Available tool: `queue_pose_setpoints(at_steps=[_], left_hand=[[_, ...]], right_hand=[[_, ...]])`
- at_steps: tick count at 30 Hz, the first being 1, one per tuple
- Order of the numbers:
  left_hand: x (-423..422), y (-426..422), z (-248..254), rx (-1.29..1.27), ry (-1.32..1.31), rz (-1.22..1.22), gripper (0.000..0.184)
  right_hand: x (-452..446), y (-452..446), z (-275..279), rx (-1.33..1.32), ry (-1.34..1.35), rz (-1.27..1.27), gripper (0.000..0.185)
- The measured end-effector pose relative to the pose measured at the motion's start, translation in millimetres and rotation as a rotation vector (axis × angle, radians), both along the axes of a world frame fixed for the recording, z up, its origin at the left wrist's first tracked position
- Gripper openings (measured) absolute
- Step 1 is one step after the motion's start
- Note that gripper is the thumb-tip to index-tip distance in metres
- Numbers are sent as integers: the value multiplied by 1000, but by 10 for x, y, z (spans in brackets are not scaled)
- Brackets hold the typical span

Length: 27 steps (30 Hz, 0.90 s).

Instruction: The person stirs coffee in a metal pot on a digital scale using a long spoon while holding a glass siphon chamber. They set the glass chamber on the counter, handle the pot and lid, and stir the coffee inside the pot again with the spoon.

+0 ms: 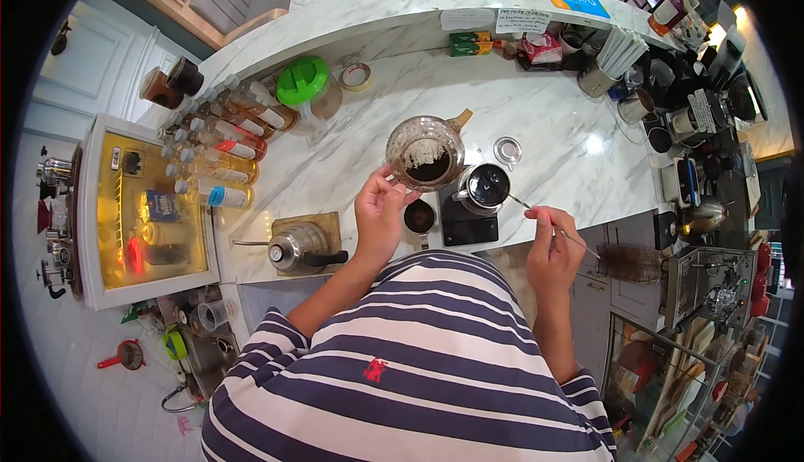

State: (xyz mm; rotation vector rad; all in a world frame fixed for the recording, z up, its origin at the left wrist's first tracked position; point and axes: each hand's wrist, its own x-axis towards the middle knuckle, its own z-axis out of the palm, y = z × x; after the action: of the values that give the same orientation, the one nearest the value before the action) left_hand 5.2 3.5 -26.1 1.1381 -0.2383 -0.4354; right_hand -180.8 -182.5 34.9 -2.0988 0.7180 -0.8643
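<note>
My left hand [381,215] grips the near side of a round glass pot [402,135] with a wooden handle, tilted so its opening faces me. Dark contents and a pale patch show inside the pot; I cannot tell what the patch is. Between the fingers of my right hand [557,244] is a long thin metal spoon [587,248], its far end at the rim of a metal cup [479,206]. Dark liquid [489,184] shows in that cup, which stands on or against a black scale [471,229]. A small dark-bottomed cup [419,217] sits left of the scale.
A small metal lid [507,152] lies beyond the cup. At left are a gooseneck kettle [293,248] on a wooden board, several syrup bottles [222,165] and a green-lidded jug [303,82]. A straw holder [596,82] stands at the right, near cluttered equipment.
</note>
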Motion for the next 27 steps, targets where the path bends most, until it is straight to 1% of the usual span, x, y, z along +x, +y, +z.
queue_pose_setpoints(at_steps=[6, 12, 15, 18, 21, 27], left_hand=[[-23, -6, 19, 51, -33, 3, 17], [-8, 8, 16, 51, -33, -2, 17], [-8, 4, 16, 47, -38, -2, 18], [-14, 1, 7, 35, -41, 1, 18], [-23, -8, 3, 31, -40, 3, 18], [-10, 1, -19, 46, -37, 9, 18]], right_hand=[[48, 77, 15, -37, -5, 47, 9], [50, 118, -22, -30, -21, 8, 10], [23, 117, -67, -142, -18, 21, 18], [29, 126, -114, -135, -59, -10, 18], [44, 179, -19, -44, -38, -2, 13], [49, 171, -43, -31, -44, -28, 13]])
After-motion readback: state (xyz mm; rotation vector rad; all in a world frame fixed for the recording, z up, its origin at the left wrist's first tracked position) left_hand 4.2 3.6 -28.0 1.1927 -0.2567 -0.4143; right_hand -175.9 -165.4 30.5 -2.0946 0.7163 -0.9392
